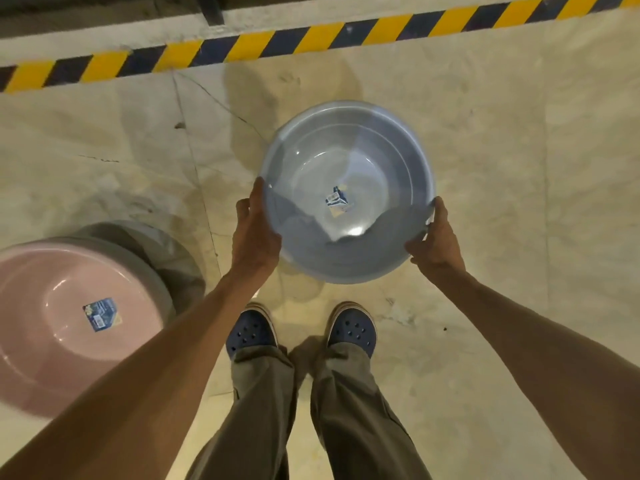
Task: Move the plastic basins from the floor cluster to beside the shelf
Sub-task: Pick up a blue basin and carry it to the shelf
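Note:
I hold a round blue plastic basin [346, 161] in the air above the floor, mouth up, with a sticker label inside its bottom. My left hand [254, 230] grips its left rim and my right hand [434, 240] grips its right rim. At the lower left a pink basin [45, 306] with a label inside rests on top of a grey basin [145, 237], whose rim shows behind it. No shelf is in view.
A yellow and black hazard stripe [311, 39] runs across the floor at the top, along a raised concrete edge. My two feet in blue clogs [301, 332] stand just below the blue basin. Pale marble floor [519, 168] stretches to the right.

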Available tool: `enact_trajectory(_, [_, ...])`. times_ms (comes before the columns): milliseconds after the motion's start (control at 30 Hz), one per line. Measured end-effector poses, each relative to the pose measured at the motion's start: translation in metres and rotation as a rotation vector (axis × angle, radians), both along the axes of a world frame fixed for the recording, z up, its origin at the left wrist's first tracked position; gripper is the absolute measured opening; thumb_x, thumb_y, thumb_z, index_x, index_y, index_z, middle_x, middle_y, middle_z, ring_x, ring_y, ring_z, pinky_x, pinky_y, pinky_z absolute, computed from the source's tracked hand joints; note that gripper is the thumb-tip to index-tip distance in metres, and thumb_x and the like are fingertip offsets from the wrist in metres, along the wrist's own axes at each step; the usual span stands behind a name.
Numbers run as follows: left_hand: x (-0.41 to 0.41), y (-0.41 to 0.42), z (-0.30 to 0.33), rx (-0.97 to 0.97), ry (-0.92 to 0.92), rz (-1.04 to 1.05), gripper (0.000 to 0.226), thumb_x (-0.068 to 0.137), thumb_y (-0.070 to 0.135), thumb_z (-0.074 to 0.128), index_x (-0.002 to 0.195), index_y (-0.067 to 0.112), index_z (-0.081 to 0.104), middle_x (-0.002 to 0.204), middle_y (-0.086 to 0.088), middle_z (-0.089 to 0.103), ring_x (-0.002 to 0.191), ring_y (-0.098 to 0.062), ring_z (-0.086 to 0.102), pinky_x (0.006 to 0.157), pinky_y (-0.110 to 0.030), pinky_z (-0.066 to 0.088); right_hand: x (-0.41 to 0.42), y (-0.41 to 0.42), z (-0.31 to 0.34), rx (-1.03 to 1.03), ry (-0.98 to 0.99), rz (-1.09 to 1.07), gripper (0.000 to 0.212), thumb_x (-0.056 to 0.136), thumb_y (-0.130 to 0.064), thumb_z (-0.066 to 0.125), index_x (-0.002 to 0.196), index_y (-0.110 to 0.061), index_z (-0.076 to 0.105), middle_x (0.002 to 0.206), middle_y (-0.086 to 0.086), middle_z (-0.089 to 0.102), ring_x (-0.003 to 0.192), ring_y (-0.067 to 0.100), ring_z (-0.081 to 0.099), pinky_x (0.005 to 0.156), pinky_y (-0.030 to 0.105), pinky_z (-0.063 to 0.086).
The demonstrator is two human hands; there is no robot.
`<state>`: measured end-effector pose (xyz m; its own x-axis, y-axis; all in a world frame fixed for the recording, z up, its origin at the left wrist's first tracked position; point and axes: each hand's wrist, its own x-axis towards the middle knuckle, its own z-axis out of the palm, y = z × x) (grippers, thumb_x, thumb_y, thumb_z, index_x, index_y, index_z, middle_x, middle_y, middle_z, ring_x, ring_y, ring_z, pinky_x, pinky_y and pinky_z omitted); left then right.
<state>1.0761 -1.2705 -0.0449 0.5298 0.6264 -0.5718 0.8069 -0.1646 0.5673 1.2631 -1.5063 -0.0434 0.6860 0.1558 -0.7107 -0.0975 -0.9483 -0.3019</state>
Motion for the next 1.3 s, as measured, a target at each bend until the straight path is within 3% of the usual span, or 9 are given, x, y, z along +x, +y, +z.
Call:
enact_trajectory(133, [-0.022,0.011,0.027,-0.034,-0.016,0.041,0.095,0.088,-0.008,0.060,0.159,0.036,0.016,0.124,0.006,0.033,0.085,-0.011,0.051,0.060,-0.015,0.043,-0.005,0.018,0.033,0.047,0.017,-0.036,0.102,0.084,0.001,0.068,0.164,-0.032,0.015,0.138,0.013,0.053,0.109,0.039,0.063,0.084,0.061,0.061])
enact_trajectory(267, [-0.051,0.031,0.071,-0.035,-0.028,0.123,0.098,0.086,-0.009,0.064,0.163,0.026,0.015,0.133,-0.005,0.038,0.103,-0.019,0.050,0.083,-0.031,0.053,-0.013,0.046,0.079,0.135,0.003,0.014,0.098,0.081,-0.007,0.063,0.159,-0.044,0.019,0.130,0.006,0.050,0.103,0.039,0.063,0.077,0.061,0.062])
enact_trajectory(467, [-0.111,0.070,0.143,0.022,-0.052,0.277,0.095,0.087,-0.005,0.066,0.164,0.018,0.015,0.144,-0.013,0.039,0.124,-0.027,0.050,0.103,-0.034,0.045,-0.046,0.115,0.151,0.301,-0.033,0.219,0.094,0.078,-0.026,0.061,0.162,-0.040,0.019,0.128,-0.003,0.045,0.111,0.037,0.060,0.080,0.060,0.062])
enact_trajectory(633, [-0.188,0.087,0.193,0.051,-0.123,0.415,0.094,0.084,-0.007,0.072,0.157,0.027,0.025,0.125,-0.002,0.041,0.110,-0.020,0.049,0.095,-0.033,0.049,-0.089,0.175,0.186,0.366,0.036,0.301,0.104,0.066,-0.037,0.064,0.161,-0.044,0.021,0.139,0.001,0.051,0.121,0.039,0.059,0.083,0.062,0.061])
enact_trajectory(733, [-0.248,0.093,0.204,0.071,-0.098,0.520,0.097,0.082,-0.001,0.078,0.159,0.029,0.026,0.135,-0.003,0.045,0.105,-0.015,0.053,0.097,-0.042,0.055,-0.129,0.211,0.207,0.422,0.071,0.416,0.096,0.074,-0.031,0.069,0.160,-0.043,0.027,0.134,0.003,0.052,0.120,0.035,0.060,0.085,0.061,0.061])
enact_trajectory(900, [-0.341,0.082,0.230,0.072,-0.150,0.743,0.109,0.076,0.001,0.082,0.158,0.044,0.024,0.154,-0.003,0.040,0.136,-0.023,0.047,0.106,-0.050,0.051,-0.206,0.261,0.226,0.426,0.141,0.617,0.089,0.092,-0.003,0.071,0.164,-0.027,0.025,0.131,-0.001,0.046,0.122,0.029,0.057,0.097,0.055,0.059])
enact_trajectory(1033, [-0.396,0.051,0.233,0.040,0.063,0.875,0.106,0.082,0.001,0.081,0.163,0.024,0.018,0.150,-0.012,0.038,0.130,-0.035,0.050,0.105,-0.050,0.051,-0.261,0.284,0.224,0.407,0.203,0.753,0.091,0.092,-0.014,0.069,0.164,-0.041,0.021,0.150,-0.003,0.044,0.135,0.025,0.054,0.102,0.053,0.057])
enact_trajectory(1133, [-0.423,0.035,0.221,0.014,0.095,0.944,0.104,0.083,0.003,0.081,0.164,0.022,0.018,0.152,-0.014,0.037,0.131,-0.037,0.050,0.104,-0.050,0.051,-0.291,0.294,0.217,0.328,0.166,0.906,0.090,0.099,-0.013,0.067,0.168,-0.032,0.012,0.156,0.002,0.038,0.136,0.025,0.051,0.100,0.038,0.054])
enact_trajectory(1300, [-0.442,0.030,0.200,-0.008,0.075,0.979,0.099,0.087,0.003,0.076,0.164,0.021,0.016,0.155,-0.015,0.034,0.134,-0.039,0.048,0.106,-0.052,0.050,-0.314,0.306,0.197,0.300,0.119,0.980,0.089,0.101,-0.017,0.068,0.167,-0.032,0.012,0.154,0.007,0.041,0.135,0.032,0.054,0.100,0.054,0.058])
